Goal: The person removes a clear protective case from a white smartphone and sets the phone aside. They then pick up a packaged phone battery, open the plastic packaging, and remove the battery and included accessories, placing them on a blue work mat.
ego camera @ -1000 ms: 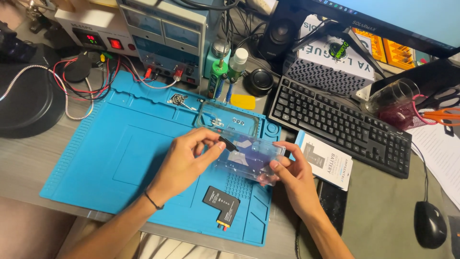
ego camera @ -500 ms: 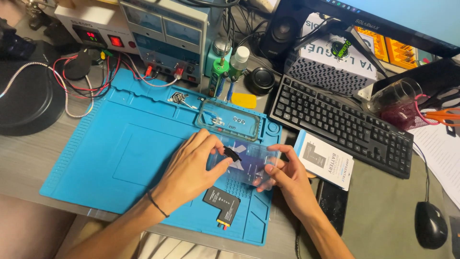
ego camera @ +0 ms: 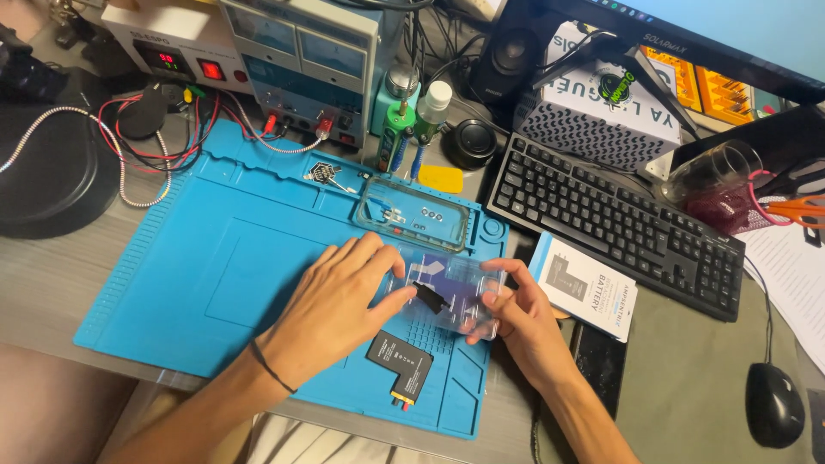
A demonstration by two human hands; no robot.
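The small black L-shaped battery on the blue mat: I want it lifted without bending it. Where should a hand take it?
Grip the L-shaped battery by the long edges of its wider body, coming from above: it lies flat, its connector end looking thin.

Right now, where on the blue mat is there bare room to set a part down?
The blue mat is bare left of the left hand, from the red leads down to its front edge. Crowded: the clear tray in both hands, the clear case behind, the black battery in front.

I see two bare forearms with no sleeves. My left hand (ego camera: 344, 296) has a thin dark cord bracelet (ego camera: 272, 367) round the wrist. My right hand (ego camera: 520, 318) wears no ring, watch or band.
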